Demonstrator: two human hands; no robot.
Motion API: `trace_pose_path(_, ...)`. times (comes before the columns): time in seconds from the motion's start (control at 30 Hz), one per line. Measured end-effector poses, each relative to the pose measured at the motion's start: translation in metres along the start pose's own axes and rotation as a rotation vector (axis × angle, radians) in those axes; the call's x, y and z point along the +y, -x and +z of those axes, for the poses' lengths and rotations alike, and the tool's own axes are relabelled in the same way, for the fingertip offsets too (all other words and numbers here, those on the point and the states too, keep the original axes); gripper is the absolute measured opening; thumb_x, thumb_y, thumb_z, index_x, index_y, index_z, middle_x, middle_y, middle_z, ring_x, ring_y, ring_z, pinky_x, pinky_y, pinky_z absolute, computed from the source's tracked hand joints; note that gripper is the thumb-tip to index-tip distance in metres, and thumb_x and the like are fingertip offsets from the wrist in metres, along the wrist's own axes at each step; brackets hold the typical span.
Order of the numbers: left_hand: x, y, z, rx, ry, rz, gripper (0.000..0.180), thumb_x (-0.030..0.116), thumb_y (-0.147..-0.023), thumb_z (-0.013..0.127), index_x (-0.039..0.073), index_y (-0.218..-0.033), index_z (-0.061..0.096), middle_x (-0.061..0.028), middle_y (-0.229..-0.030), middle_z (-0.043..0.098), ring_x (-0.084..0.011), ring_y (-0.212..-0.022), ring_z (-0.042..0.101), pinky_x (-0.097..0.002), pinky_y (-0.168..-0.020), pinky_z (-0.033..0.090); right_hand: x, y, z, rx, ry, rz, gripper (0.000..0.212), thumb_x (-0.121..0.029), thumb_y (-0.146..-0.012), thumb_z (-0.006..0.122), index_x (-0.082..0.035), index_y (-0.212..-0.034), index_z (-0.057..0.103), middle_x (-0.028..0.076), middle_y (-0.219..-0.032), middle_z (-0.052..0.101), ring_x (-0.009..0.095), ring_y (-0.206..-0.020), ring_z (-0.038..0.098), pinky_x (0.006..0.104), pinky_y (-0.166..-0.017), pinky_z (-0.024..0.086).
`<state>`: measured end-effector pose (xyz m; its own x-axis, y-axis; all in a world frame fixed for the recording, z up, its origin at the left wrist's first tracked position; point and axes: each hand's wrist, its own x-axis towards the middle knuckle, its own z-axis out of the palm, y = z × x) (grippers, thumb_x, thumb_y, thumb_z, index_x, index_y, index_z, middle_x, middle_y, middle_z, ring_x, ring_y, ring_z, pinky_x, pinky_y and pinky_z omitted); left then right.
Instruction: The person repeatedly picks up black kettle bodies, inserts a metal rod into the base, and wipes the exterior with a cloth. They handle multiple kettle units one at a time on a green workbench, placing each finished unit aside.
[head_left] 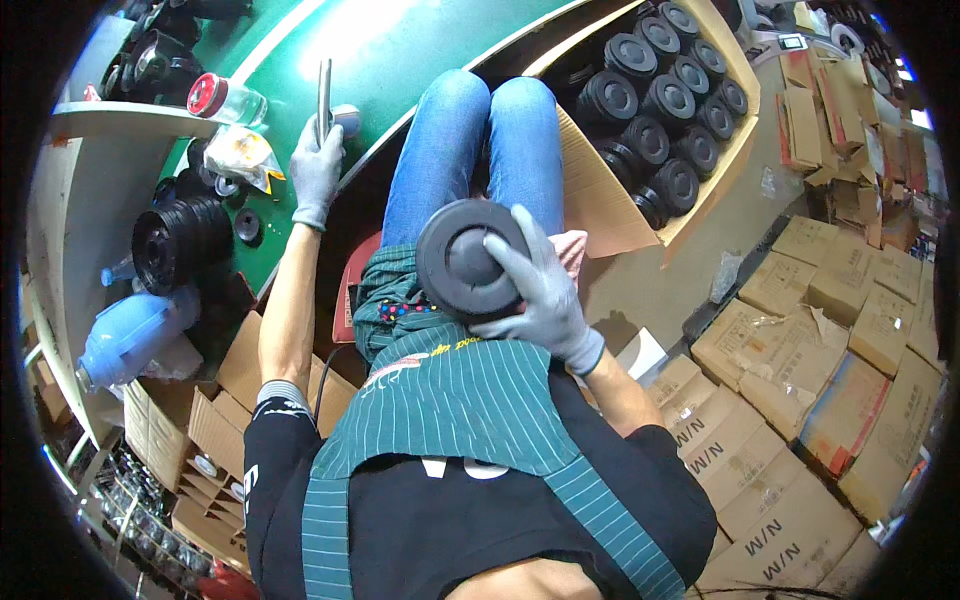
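My left hand (318, 172), in a grey glove, is closed round an upright shiny metal rod (324, 95) at the edge of the green worktop. Beside the rod, close to my fingers, is a short round metal piece (346, 119), and I cannot tell whether the two are joined. In my lap, my right hand (545, 295), also gloved, grips a thick black round disc (465, 275) with a raised centre. The fingers spread over its right side, and its face is turned up.
An open carton (590, 190) at the right of my knees holds stacks of similar black discs. On the green worktop (370, 60) are a red-lidded clear jar (225, 98), a plastic packet (243, 152) and black ribbed parts (180, 240). Stacked cartons (790, 350) stand at my right.
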<state>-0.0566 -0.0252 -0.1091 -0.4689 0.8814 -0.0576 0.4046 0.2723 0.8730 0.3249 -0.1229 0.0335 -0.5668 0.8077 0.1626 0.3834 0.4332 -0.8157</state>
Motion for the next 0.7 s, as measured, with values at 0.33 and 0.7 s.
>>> trace_pose_path(0.33,0.041,0.007,-0.026,0.049,-0.596,0.314,0.065,0.038,-0.097,0.073,-0.004,-0.145,0.059,-0.0281,-0.123,0.073,-0.0452,-0.116,0.071,-0.0518,-0.095,0.057,0.016,-0.003,-0.031,0.261,-0.022,-0.104,0.109,-0.045,-0.063,0.102,0.001,-0.152,0.059,0.032,-0.164,0.046,0.043,-0.148,0.052,0.0512,-0.123,0.042)
trace_pose_path(0.7,0.124,0.006,-0.001,0.216,-0.151,0.887,0.084,0.022,-0.060,0.106,0.013,-0.128,0.058,-0.0343,-0.162,0.042,-0.0528,-0.147,0.049,-0.0566,-0.121,0.045,0.125,-0.229,-0.001,-0.080,-1.576,0.575,0.072,-0.062,-0.113,0.047,-0.014,-0.166,0.045,0.006,-0.165,0.054,0.031,-0.147,0.053,0.0491,-0.126,0.038)
